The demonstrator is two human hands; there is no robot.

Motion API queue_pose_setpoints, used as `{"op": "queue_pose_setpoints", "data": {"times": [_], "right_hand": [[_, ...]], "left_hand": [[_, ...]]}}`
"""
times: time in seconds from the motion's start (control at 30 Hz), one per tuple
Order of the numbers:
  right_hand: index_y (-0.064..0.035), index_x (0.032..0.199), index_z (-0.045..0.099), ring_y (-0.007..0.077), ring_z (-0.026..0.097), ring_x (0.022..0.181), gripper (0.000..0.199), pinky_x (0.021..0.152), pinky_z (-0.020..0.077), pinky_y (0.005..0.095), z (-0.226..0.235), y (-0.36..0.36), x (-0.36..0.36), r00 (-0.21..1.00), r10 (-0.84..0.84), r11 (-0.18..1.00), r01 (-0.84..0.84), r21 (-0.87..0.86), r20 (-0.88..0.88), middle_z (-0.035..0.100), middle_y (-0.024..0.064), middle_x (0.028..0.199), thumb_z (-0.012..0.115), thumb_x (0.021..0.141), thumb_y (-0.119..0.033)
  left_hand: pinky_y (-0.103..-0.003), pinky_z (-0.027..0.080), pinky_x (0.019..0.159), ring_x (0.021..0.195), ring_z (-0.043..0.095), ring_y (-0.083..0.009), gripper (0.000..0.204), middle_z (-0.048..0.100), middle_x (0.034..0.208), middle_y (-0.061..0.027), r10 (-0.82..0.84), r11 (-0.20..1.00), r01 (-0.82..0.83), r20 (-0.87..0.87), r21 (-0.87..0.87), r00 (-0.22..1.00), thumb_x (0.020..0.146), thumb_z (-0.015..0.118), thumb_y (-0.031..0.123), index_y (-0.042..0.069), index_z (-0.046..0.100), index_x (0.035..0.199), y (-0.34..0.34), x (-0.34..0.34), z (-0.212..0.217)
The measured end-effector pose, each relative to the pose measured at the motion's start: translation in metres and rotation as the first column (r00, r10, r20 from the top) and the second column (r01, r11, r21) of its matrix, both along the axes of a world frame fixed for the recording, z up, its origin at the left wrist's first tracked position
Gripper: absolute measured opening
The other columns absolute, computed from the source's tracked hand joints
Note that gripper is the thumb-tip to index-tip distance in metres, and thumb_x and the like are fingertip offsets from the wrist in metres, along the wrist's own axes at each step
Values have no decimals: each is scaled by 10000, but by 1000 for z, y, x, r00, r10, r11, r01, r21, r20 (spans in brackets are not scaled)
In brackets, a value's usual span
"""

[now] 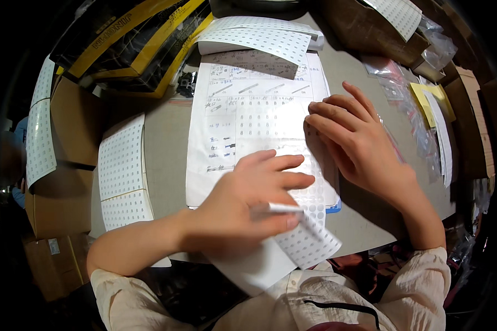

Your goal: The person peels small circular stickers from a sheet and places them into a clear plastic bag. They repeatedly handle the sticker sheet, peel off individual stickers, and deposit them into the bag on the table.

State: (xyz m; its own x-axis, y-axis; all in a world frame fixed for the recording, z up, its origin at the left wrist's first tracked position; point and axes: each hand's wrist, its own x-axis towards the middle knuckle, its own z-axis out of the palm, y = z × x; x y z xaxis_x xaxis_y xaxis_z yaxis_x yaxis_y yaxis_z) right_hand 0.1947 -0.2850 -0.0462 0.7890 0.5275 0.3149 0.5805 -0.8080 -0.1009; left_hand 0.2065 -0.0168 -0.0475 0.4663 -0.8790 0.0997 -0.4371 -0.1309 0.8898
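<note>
grey table crowded with dotted label sheets and cardboard boxes; left hand pinched on a sheet corner, right hand flat, fingers apart

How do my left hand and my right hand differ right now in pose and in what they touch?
The left hand is curled, pinching a sheet of small round stickers at the table's near edge; the right hand lies flat with fingers spread. The left hand is on the sticker sheet, while the right hand presses on the printed paper form. Both are bare and rest on papers.
</note>
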Motion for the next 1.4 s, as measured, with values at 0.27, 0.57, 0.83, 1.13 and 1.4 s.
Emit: {"op": "queue_pose_setpoints", "data": {"times": [0.27, 0.57, 0.83, 1.13, 1.4], "right_hand": [[-52, 1142, 625, 283, 594, 1205, 331, 1235, 246, 579, -7, -9, 5, 1000, 19, 995, -17, 99, -12, 681, 85, 1188, 673, 819, 0], [-50, 1122, 625, 276, 595, 1177, 295, 1224, 259, 563, -16, -12, 8, 1000, 20, 988, -23, 152, 23, 666, 79, 1173, 648, 837, 23], [-51, 1136, 615, 276, 595, 1173, 302, 1209, 276, 557, -18, -10, 7, 998, 21, 987, -29, 157, 54, 655, 81, 1158, 644, 844, 21], [-50, 1152, 608, 284, 588, 1179, 332, 1208, 283, 555, -19, -10, 6, 998, 17, 991, -24, 129, 58, 646, 86, 1180, 656, 832, 25], [-49, 1160, 601, 285, 589, 1177, 346, 1203, 292, 552, -20, -10, 6, 998, 22, 990, -30, 137, 59, 632, 87, 1202, 663, 827, 24]], "left_hand": [[-266, 545, 803, 902, 685, -114, 277, 744, 1033, -83, 324, 877, -475, -637, -74, 699, 983, 710, 180, -36, 709, 1156, -4, 9, 4], [-272, 545, 833, 934, 686, -116, 289, 747, 1061, -86, 329, 875, -476, -607, -93, 724, 982, 716, 189, -29, 710, 1171, -5, 10, 2], [-272, 566, 821, 940, 690, -122, 282, 743, 1093, -99, 326, 889, -450, -567, -89, 756, 1011, 668, 140, -58, 688, 1211, -4, 11, -1], [-279, 561, 851, 977, 683, -124, 296, 738, 1119, -103, 316, 913, -406, -550, -46, 773, 1012, 668, 138, -64, 683, 1229, -1, 11, 2], [-271, 550, 828, 945, 681, -120, 312, 739, 1079, -91, 325, 911, -409, -534, -44, 780, 994, 701, 183, -45, 694, 1207, -2, 11, 1]]}}
